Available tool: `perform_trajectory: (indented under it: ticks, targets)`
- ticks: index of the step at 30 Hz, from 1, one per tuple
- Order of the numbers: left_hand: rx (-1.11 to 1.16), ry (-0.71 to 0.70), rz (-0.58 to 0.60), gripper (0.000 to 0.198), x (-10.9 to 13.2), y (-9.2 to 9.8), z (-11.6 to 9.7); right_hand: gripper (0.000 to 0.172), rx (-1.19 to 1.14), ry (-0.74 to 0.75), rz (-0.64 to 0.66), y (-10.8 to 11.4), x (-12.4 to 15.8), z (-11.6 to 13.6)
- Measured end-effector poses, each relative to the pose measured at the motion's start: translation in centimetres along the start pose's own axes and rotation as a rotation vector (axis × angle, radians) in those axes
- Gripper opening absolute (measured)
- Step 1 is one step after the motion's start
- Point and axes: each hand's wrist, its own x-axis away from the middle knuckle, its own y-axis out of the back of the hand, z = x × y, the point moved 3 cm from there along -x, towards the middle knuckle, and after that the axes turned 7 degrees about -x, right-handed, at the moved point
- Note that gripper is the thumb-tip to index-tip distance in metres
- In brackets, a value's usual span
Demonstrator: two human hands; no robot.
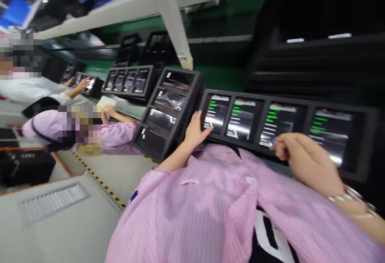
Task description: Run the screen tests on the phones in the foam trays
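Note:
A long black tray point(303, 102) in front of me holds several lit screens with green lines of text. My left hand point(195, 131) lies at the tray's left end, fingers stretched out along the rim and the thumb touching the first screen point(215, 112). My right hand point(303, 156), a bracelet on its wrist, has its fingers curled together, and their tips touch the lower edge of the third screen point(278, 124). Nothing shows between those fingers. My pink smock fills the lower part of the view.
A second black tray point(192, 94) with dark screens leans at the left of mine. More trays point(129, 80) run along the green bench. Other workers in pink point(120, 132) and white point(33, 88) sit further left. A white post point(171, 22) carries a shelf overhead.

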Motion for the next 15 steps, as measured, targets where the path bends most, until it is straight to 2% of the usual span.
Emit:
perform_trajectory:
  ticks: [2, 4, 8, 10, 15]
  targets:
    - [-0.005, -0.011, 0.014, 0.088, -0.4, -0.1, 0.3, 0.037, -0.015, -0.019, -0.032, -0.3, -0.3, -1.2]
    - [-0.011, -0.018, 0.028, 0.09, -0.4, -0.2, 0.3, 0.032, 0.082, 0.042, -0.032, -0.6, -0.4, -2.1]
    - [-0.038, -0.012, 0.036, 0.088, -0.2, -0.4, 0.2, 0.027, 0.322, 0.352, 0.006, -1.8, -0.6, -3.1]
    - [-0.052, -0.002, 0.046, 0.083, -0.2, -0.5, 0.2, 0.028, 0.397, 0.45, 0.042, -2.5, -0.8, -3.7]
    - [-0.049, -0.013, 0.103, 0.08, -0.8, -0.4, 0.1, 0.036, 0.462, 0.46, 0.06, -4.2, -1.5, -5.6]
